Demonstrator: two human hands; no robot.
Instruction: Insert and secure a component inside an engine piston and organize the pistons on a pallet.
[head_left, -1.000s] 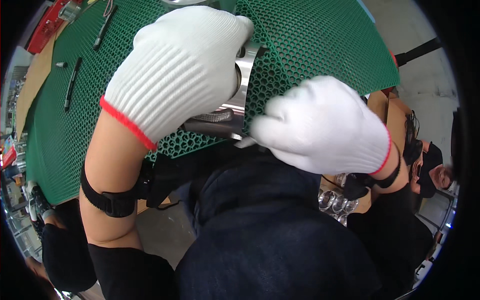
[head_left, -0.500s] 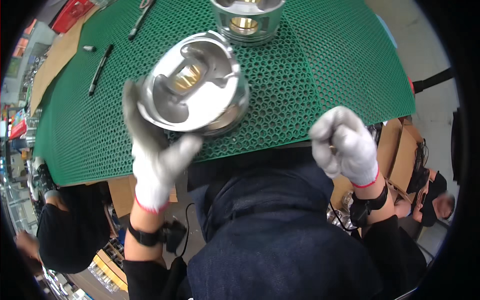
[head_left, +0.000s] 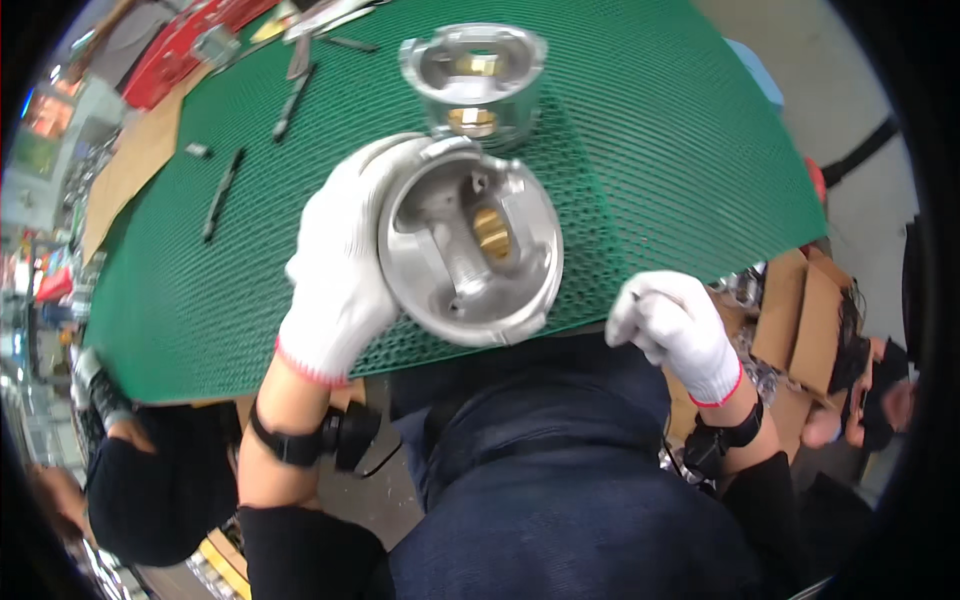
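My left hand (head_left: 345,265), in a white knit glove, grips a large silver piston (head_left: 440,250) by its left side. The piston is tilted so its hollow underside faces me, with a brass-coloured bushing (head_left: 491,233) showing inside. A second piston (head_left: 475,85) stands on the green perforated mat (head_left: 640,130) just beyond it. Off the mat's front edge at the right, my right hand (head_left: 670,330) is closed, its gloved fingers curled together. Whatever the fingers may hold is hidden.
Dark pens (head_left: 223,195) and a small grey cap (head_left: 198,150) lie on the mat's left part. Brown cardboard (head_left: 135,170) and a red container (head_left: 185,50) sit at the far left. Open cardboard boxes (head_left: 785,315) stand at right. Another person (head_left: 160,480) is at lower left.
My left hand has closed around the piston's side and the piston has turned and shifted right and nearer. My right hand stays curled, slightly lower in view. The view itself has shifted.
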